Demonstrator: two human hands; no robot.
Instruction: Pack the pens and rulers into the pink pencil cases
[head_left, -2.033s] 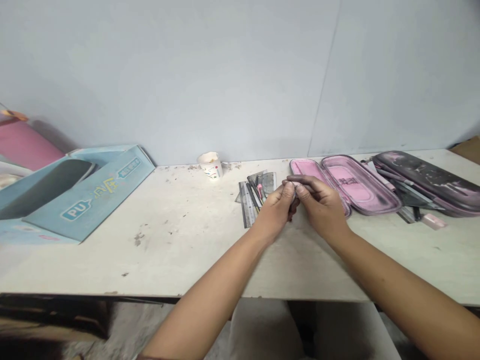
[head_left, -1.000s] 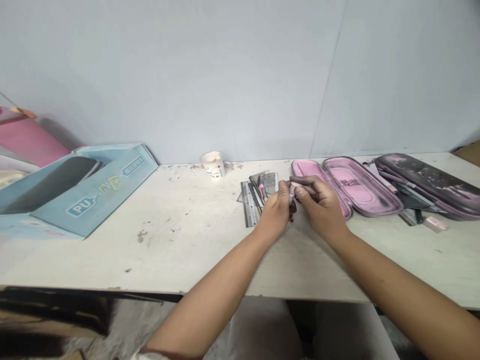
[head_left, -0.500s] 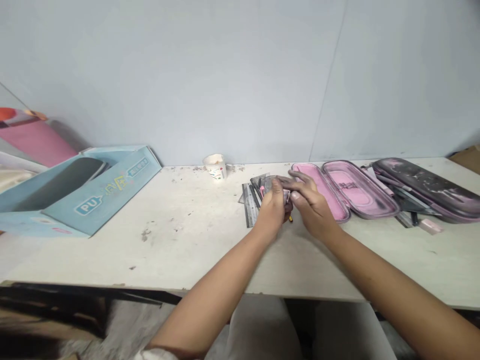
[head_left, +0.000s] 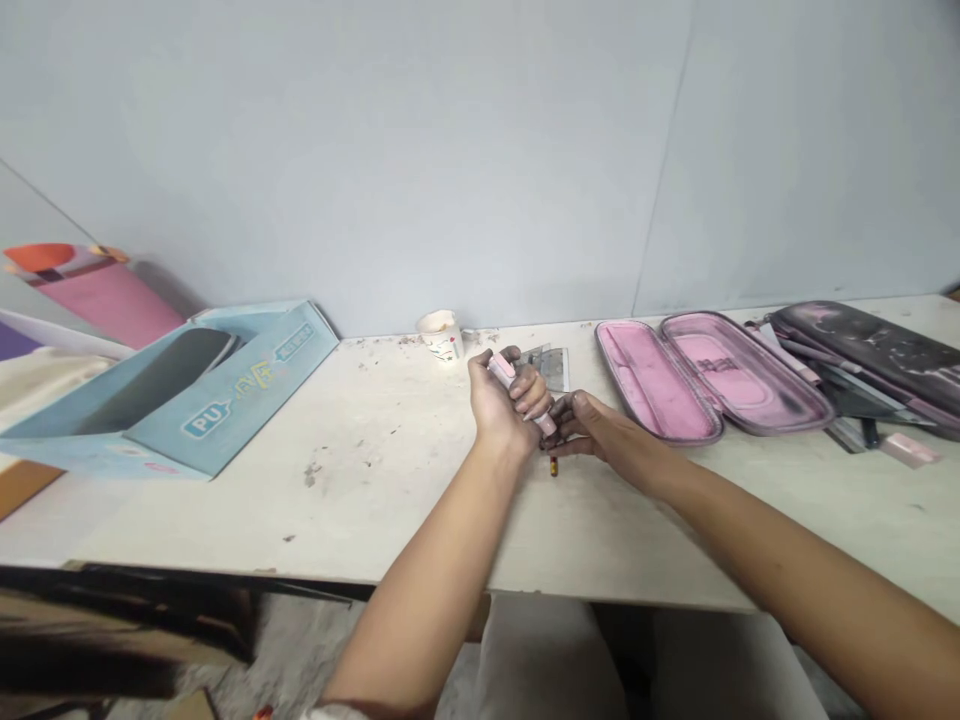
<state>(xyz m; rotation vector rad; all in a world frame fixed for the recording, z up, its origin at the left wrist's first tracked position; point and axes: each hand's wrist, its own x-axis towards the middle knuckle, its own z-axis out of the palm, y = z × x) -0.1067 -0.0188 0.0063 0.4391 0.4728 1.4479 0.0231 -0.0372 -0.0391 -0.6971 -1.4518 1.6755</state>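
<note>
the left hand (head_left: 504,405) is clenching around a pink plastic pen (head_left: 504,373) and darker sticks, holding them tilted just above the worn white table (head_left: 375,480), left of the open pink zip pencil case (head_left: 701,375). the right hand (head_left: 596,432) is meeting the bundle's lower end; whether its fingers are pinching, i cannot tell. a thin red-tipped stick (head_left: 553,464) is poking downward and, i judge, risking sliding out if the fist is loosening.

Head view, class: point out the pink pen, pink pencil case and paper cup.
pink pen (head_left: 501,369): head view, upper end.
pink pencil case (head_left: 716,368): head view, inner lining.
paper cup (head_left: 442,335): head view, side wall.
</note>
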